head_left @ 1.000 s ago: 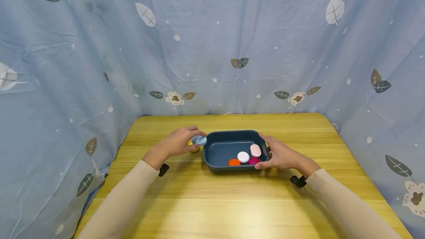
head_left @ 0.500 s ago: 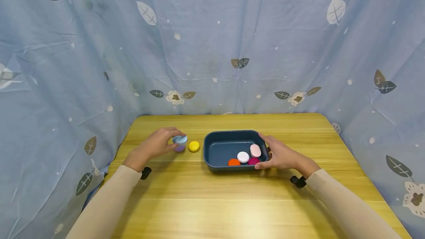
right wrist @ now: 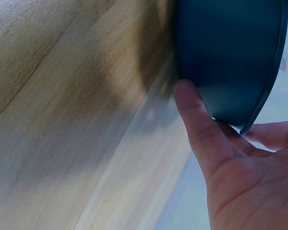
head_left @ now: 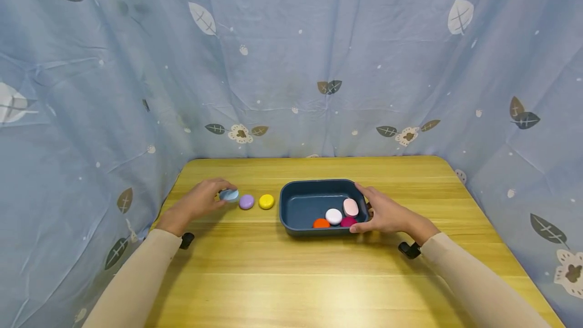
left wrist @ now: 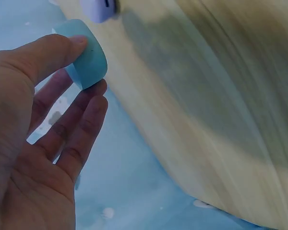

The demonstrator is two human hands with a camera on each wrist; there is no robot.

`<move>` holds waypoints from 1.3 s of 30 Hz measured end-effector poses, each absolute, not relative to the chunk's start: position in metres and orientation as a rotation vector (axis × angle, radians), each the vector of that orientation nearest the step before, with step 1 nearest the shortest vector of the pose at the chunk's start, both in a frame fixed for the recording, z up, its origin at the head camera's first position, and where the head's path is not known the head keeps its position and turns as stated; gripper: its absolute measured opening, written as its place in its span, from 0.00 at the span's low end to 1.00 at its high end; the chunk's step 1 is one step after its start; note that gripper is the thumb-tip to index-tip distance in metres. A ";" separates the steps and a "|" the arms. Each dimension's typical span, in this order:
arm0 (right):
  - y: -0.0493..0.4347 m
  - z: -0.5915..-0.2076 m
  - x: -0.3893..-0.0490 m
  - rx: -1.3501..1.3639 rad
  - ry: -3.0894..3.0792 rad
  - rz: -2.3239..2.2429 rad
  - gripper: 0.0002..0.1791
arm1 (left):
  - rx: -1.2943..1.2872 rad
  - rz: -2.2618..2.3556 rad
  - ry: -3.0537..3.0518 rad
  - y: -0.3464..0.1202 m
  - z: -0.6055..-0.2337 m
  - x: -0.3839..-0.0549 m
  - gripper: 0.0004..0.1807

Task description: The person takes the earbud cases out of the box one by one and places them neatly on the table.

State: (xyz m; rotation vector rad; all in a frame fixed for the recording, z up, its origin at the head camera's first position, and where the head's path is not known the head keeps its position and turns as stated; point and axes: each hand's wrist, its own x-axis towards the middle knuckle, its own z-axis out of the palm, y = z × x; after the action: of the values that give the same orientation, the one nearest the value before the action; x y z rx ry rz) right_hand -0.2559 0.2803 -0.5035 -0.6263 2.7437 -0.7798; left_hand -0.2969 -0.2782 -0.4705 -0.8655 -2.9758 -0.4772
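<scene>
My left hand (head_left: 200,200) pinches a light blue rounded block (left wrist: 90,56) between thumb and fingers, left of a purple round piece (head_left: 246,202). Beside the purple piece, a yellow round piece (head_left: 266,201) lies on the table. A dark blue rectangular bin (head_left: 309,204) stands in the middle, and my right hand (head_left: 386,211) grips its right end, thumb at the near rim. Inside the bin, toward the near right, are a white round piece (head_left: 334,216), a pale pink block (head_left: 350,207), an orange piece (head_left: 321,223) and a magenta piece (head_left: 348,221).
The wooden table (head_left: 291,277) carries all these things. A blue curtain (head_left: 282,65) with leaf and flower prints hangs behind it and along both sides. The table's left edge runs close to my left forearm.
My left hand has moved left with the light blue block, from beside the bin past the yellow and purple pieces, which now show uncovered. My right hand and the bin have stayed put.
</scene>
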 end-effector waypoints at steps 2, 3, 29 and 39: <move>0.281 -0.504 -0.256 -0.629 2.744 -0.782 0.78 | -0.846 -0.486 -3.003 -0.281 -0.474 -0.300 0.23; 0.281 -0.504 -0.256 -0.630 2.742 -0.785 0.78 | -0.838 -0.487 -3.017 -0.282 -0.475 -0.301 0.23; 0.282 -0.506 -0.258 -0.631 2.741 -0.792 0.78 | -0.741 -0.515 -3.113 -0.293 -0.503 -0.317 0.22; 0.283 -0.506 -0.259 -0.632 2.735 -0.799 0.78 | -0.769 -0.532 -3.086 -0.288 -0.492 -0.311 0.28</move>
State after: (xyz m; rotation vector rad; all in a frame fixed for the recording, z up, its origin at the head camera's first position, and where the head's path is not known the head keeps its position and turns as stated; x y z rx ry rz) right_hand -0.2590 0.2825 -0.5058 -0.6320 2.7349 -0.7994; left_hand -0.3110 -0.2884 -0.4917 -0.7694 -3.0860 -0.5315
